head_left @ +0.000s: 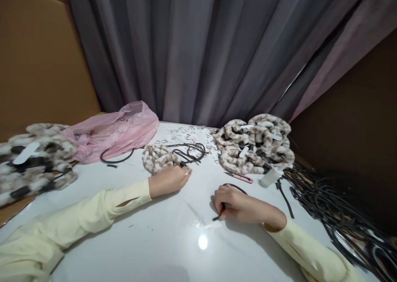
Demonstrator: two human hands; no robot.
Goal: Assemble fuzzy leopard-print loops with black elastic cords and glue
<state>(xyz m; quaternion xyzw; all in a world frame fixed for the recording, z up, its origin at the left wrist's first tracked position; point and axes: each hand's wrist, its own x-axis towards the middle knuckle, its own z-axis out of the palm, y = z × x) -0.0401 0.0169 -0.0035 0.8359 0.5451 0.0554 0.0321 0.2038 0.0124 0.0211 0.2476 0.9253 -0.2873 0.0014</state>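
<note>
My left hand [169, 178] rests on the white table [161, 240], fingers curled at the edge of a brown-and-white furry headband cover [156, 158] beside a few thin black headbands [190, 151]. What its fingers pinch is hidden. My right hand [232, 205] is closed around a thin black headband [235, 187], whose end sticks out below the fingers and whose arc curves behind the hand.
A pink plastic bag [114, 131] lies at the back left with a black band [116, 158] beside it. Furry headbands are piled at the left [34, 158] and back right [256, 143]. Pink-handled clippers [240, 176], a white tube [269, 176] and a heap of black bands [338, 207] lie right. A grey curtain hangs behind.
</note>
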